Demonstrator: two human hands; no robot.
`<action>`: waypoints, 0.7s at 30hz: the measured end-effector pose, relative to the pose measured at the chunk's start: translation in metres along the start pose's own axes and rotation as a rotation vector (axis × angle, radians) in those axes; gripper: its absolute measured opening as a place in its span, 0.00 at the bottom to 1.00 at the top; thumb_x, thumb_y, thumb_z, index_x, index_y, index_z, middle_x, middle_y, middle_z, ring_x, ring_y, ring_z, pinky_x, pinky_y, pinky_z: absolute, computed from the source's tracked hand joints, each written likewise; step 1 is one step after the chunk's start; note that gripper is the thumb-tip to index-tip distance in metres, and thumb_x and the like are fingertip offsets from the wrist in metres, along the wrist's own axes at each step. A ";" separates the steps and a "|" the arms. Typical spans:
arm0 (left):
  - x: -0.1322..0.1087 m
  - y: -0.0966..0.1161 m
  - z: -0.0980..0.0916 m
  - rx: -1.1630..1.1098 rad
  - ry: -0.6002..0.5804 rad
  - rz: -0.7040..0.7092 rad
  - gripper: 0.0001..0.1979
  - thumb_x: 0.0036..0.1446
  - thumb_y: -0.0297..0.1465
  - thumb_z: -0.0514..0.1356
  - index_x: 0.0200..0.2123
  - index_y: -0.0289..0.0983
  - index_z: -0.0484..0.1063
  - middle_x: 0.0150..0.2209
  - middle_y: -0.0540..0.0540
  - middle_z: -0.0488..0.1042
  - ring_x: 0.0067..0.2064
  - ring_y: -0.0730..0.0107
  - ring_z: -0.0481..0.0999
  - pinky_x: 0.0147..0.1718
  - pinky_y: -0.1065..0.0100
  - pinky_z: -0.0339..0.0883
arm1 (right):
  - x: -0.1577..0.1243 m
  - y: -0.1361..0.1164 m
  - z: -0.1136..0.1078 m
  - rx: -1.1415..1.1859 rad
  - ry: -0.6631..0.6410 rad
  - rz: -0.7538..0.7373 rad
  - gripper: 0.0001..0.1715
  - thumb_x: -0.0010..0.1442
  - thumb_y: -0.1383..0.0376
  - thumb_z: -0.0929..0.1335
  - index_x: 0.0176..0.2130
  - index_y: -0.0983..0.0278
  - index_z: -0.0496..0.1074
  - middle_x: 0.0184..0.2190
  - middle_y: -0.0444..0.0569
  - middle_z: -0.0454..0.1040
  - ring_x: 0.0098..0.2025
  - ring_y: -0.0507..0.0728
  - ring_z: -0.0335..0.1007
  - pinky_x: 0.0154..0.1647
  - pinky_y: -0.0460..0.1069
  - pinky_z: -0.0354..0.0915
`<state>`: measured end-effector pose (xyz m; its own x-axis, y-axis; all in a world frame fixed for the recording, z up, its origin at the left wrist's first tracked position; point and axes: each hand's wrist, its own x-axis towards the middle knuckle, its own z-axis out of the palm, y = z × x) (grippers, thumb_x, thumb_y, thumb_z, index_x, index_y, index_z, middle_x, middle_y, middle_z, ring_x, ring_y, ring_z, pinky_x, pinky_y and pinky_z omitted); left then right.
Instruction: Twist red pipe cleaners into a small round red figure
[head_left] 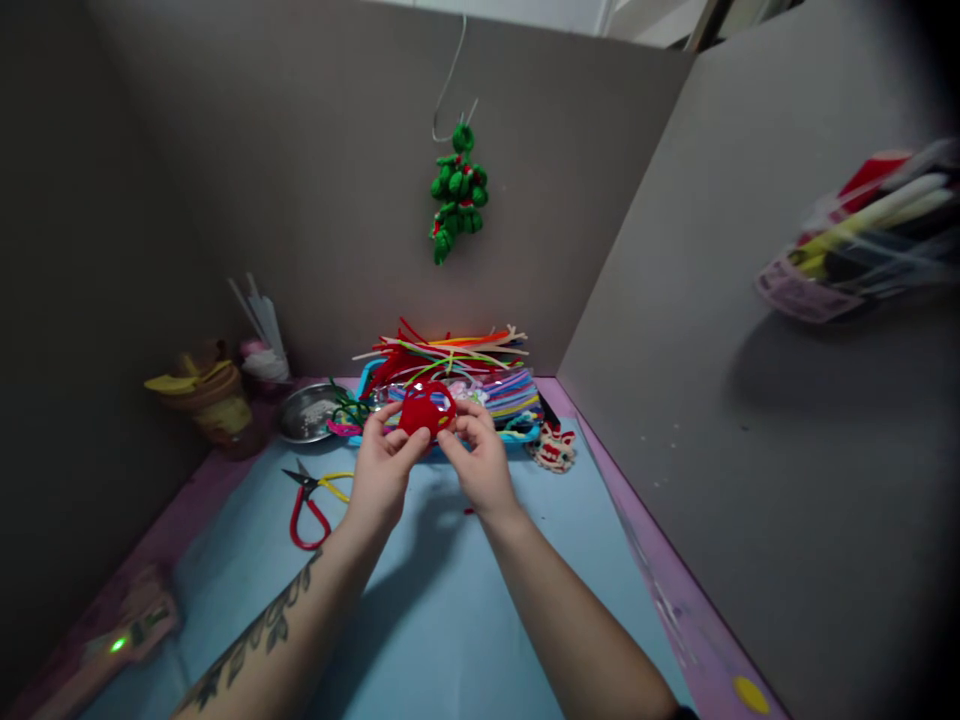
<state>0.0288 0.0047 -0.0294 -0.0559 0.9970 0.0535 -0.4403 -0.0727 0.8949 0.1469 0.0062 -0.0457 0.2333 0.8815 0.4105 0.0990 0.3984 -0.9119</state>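
Both hands are raised over the blue mat, pinching one red round craft piece (427, 408) between them. My left hand (386, 450) grips its left and lower edge with the thumb in front. On the opposite side, my right hand (472, 450) has thumb and fingers closed on the edge. Shiny spots and a small yellow patch show on the piece; its exact kind is unclear. Behind it lies a blue basket (531, 434) of pipe cleaners (450, 350). Scissors (307, 490) with red and yellow handles lie spread near my left forearm.
A metal bowl (311, 412) and a yellow-brown pot (225, 410) stand at left. A glue gun (124, 630) with a green light lies front left. A knitted-looking ornament (553, 450) sits right of the basket. A green decoration (457, 190) hangs behind; a filled holder (840, 250) is on the right wall.
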 end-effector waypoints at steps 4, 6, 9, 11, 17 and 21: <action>0.000 0.001 -0.001 0.023 -0.020 0.034 0.34 0.42 0.33 0.71 0.51 0.38 0.60 0.31 0.49 0.80 0.32 0.71 0.78 0.39 0.67 0.69 | -0.001 0.000 0.000 0.027 -0.017 0.024 0.06 0.53 0.63 0.70 0.28 0.63 0.72 0.49 0.53 0.67 0.50 0.59 0.66 0.51 0.52 0.62; 0.000 0.001 -0.001 0.009 -0.016 0.014 0.34 0.42 0.32 0.71 0.51 0.38 0.59 0.30 0.49 0.79 0.31 0.71 0.78 0.38 0.67 0.69 | 0.000 0.000 -0.001 0.035 -0.046 0.040 0.07 0.53 0.62 0.70 0.29 0.63 0.73 0.50 0.54 0.66 0.50 0.60 0.66 0.49 0.53 0.63; 0.002 0.000 -0.002 -0.001 -0.011 -0.016 0.35 0.42 0.32 0.71 0.52 0.38 0.59 0.30 0.48 0.79 0.30 0.71 0.78 0.37 0.67 0.69 | 0.001 0.001 -0.003 0.041 -0.033 0.020 0.08 0.54 0.60 0.70 0.29 0.63 0.73 0.50 0.54 0.66 0.51 0.61 0.66 0.51 0.54 0.62; 0.002 0.001 -0.002 0.010 -0.016 -0.022 0.35 0.42 0.33 0.71 0.51 0.38 0.59 0.30 0.48 0.79 0.30 0.70 0.78 0.36 0.67 0.70 | 0.001 0.000 -0.004 0.035 -0.002 -0.011 0.08 0.55 0.60 0.70 0.30 0.62 0.73 0.50 0.54 0.67 0.53 0.61 0.65 0.54 0.55 0.61; -0.003 0.003 0.002 0.027 -0.055 -0.018 0.36 0.41 0.32 0.71 0.52 0.37 0.58 0.27 0.49 0.79 0.29 0.69 0.78 0.35 0.67 0.69 | -0.003 -0.005 -0.005 -0.104 0.081 -0.097 0.06 0.56 0.62 0.69 0.29 0.62 0.71 0.53 0.52 0.64 0.58 0.60 0.61 0.62 0.57 0.54; -0.009 0.003 0.006 0.010 -0.064 -0.017 0.35 0.42 0.32 0.71 0.52 0.37 0.58 0.30 0.47 0.80 0.32 0.68 0.80 0.39 0.66 0.69 | -0.008 -0.007 -0.001 -0.129 0.159 -0.097 0.06 0.57 0.63 0.68 0.29 0.63 0.70 0.54 0.53 0.63 0.58 0.59 0.61 0.61 0.56 0.55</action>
<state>0.0335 -0.0040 -0.0243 0.0090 0.9978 0.0664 -0.4314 -0.0561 0.9004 0.1452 -0.0042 -0.0428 0.3653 0.7858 0.4991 0.2486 0.4344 -0.8657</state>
